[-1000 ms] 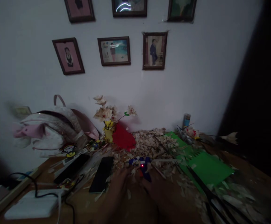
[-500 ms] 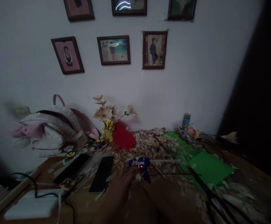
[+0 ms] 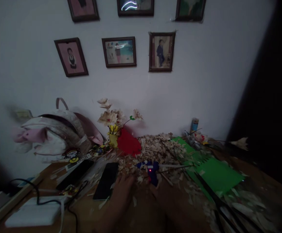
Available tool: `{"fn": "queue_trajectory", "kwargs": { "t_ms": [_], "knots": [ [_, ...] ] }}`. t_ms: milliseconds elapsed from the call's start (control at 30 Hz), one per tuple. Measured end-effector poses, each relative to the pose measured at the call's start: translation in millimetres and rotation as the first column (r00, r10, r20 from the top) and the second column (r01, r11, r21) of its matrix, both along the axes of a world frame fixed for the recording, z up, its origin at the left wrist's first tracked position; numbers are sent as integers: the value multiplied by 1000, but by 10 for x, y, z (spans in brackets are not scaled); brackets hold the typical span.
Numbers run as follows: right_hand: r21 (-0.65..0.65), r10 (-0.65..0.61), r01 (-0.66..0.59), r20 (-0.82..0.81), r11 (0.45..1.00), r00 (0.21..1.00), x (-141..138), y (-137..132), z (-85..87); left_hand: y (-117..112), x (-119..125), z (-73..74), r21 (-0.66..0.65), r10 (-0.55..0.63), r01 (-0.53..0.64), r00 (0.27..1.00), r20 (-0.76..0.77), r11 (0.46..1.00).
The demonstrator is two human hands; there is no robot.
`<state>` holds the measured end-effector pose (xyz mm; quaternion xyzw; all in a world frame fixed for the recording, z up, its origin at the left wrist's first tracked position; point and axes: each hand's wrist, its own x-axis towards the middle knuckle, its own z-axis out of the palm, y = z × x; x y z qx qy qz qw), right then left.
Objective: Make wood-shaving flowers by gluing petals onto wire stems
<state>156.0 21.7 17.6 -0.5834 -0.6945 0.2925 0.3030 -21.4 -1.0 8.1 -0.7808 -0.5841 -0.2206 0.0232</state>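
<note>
A blue hot glue gun (image 3: 152, 169) with a lit red light lies over the pale scraps at the middle of the table. Its nozzle points left, and a pale glue stick extends from its back end to the right. My right hand (image 3: 160, 193) is at the lower end of the gun's handle, with its fingers closed there, though dim light blurs the grip. Left of the gun, my left hand (image 3: 123, 191) rests low over the tabletop, fingers stretched forward and holding nothing visible. A black phone (image 3: 105, 181) lies just beside it.
Pale scraps (image 3: 160, 145) cover the back. Behind are a red piece (image 3: 128, 142) and a yellow vase (image 3: 113, 139) of flowers. Green sheets (image 3: 220, 174) and dark scissors (image 3: 216, 199) lie right. A backpack (image 3: 51, 136), another phone (image 3: 75, 174) and a white box (image 3: 34, 212) with cable stand left.
The glue gun has shifted slightly right and turned, its handle now at my right hand. My left hand has drawn a little left, away from the gun.
</note>
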Motion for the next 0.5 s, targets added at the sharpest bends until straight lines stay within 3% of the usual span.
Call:
{"fn": "queue_trajectory", "kwargs": {
  "t_ms": [167,367,500],
  "knots": [
    [25,1,2,-127,1000,992,19,87,-93,115,-69,-174,117,81,-103,980,184,988],
    [161,25,-44,119,986,993,86,161,-221,76,-42,-174,115,110,-147,955,277,982],
    [150,4,-31,176,988,984,108,116,-167,52,-20,-135,66,104,-134,934,342,989]
  ]
}}
